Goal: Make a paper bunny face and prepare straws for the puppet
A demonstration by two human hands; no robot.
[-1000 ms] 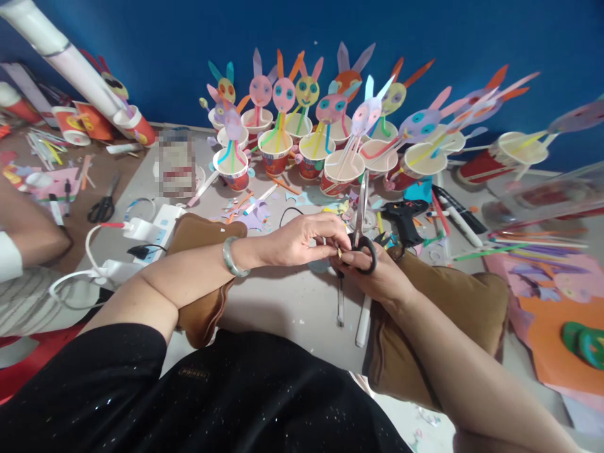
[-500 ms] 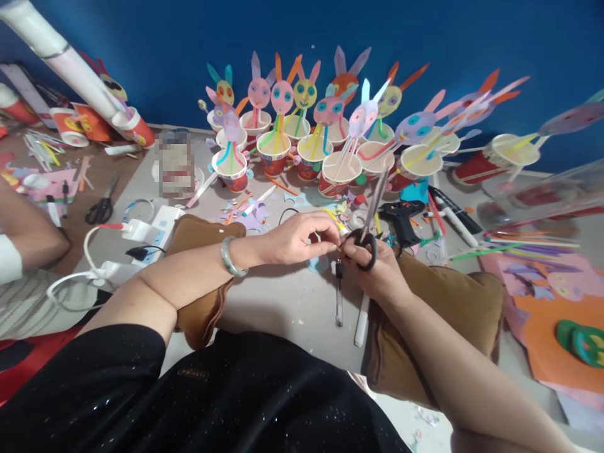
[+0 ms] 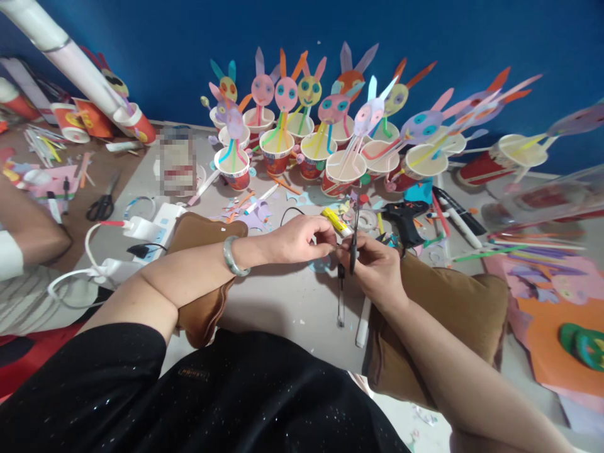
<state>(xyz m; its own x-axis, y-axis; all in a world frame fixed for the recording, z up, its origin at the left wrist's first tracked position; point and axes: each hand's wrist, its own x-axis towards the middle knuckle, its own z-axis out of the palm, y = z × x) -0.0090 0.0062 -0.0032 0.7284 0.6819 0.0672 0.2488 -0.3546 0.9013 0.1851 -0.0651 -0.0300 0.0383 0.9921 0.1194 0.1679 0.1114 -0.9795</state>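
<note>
Scissors [image 3: 354,242] now sit edge-on to us, blades pointing at the far edge of the desk [image 3: 278,305]; half a second ago we see both loops face-on and the blades tipped right. Yellow tube [image 3: 335,221] just behind them now shows more fully.

Our right hand [image 3: 381,270] is curled around the scissors' handles, over mid-desk. Our left hand [image 3: 302,240] has thumb and forefinger drawn together, right up at the right fingertips; we can't tell what, if anything, is between them. Left forearm lies across a brown cushion [image 3: 202,231], right forearm over a second cushion [image 3: 448,302].

Between our hands and the near edge: clear pen [image 3: 340,305], white marker [image 3: 363,324]. Past the right hand, toward the far edge: black glue gun [image 3: 406,220]. Paper scraps [image 3: 257,219] litter the area left of that. Along the far edge we have paper cups [image 3: 277,157] with eared paper faces [image 3: 285,95] on straws. Toward the left edge: white power strip [image 3: 165,228]. Toward the right edge: orange sheet [image 3: 547,336].
</note>
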